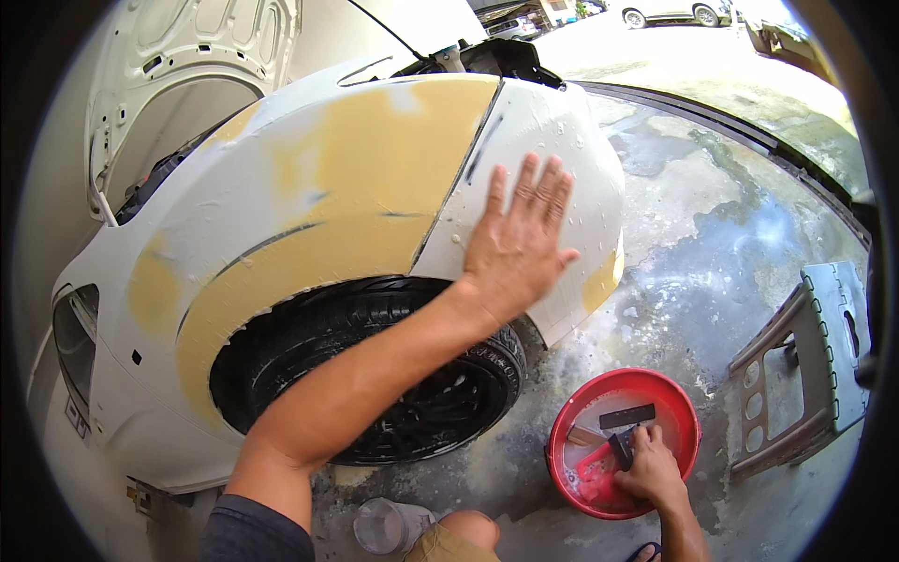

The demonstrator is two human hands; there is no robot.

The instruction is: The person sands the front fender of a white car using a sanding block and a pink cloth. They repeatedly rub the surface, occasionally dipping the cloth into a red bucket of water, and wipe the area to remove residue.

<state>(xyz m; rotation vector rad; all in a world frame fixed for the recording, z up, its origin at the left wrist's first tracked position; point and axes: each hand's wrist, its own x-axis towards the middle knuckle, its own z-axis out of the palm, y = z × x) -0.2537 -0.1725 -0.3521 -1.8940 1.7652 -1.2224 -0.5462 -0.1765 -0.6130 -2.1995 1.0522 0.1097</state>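
My left hand (513, 253) lies with fingers outstretched on or just over the wet white front panel (571, 122) of a car, beside the seam with the fender (389, 155), which has yellow filler patches and dark streaks. My right hand (648, 464) reaches into a red bucket (691, 450) of cloudy water and grips a small dark block (622, 448). Another dark strip (626, 415), a tan piece (585, 437) and something red lie in the bucket around it.
The black wheel (459, 412) sits below the fender, with a clear container (379, 525) near my knee. A grey folding step stool (833, 347) stands at the right on wet concrete. An open hood (187, 47) is at upper left; other vehicles (670, 14) stand in the distance.
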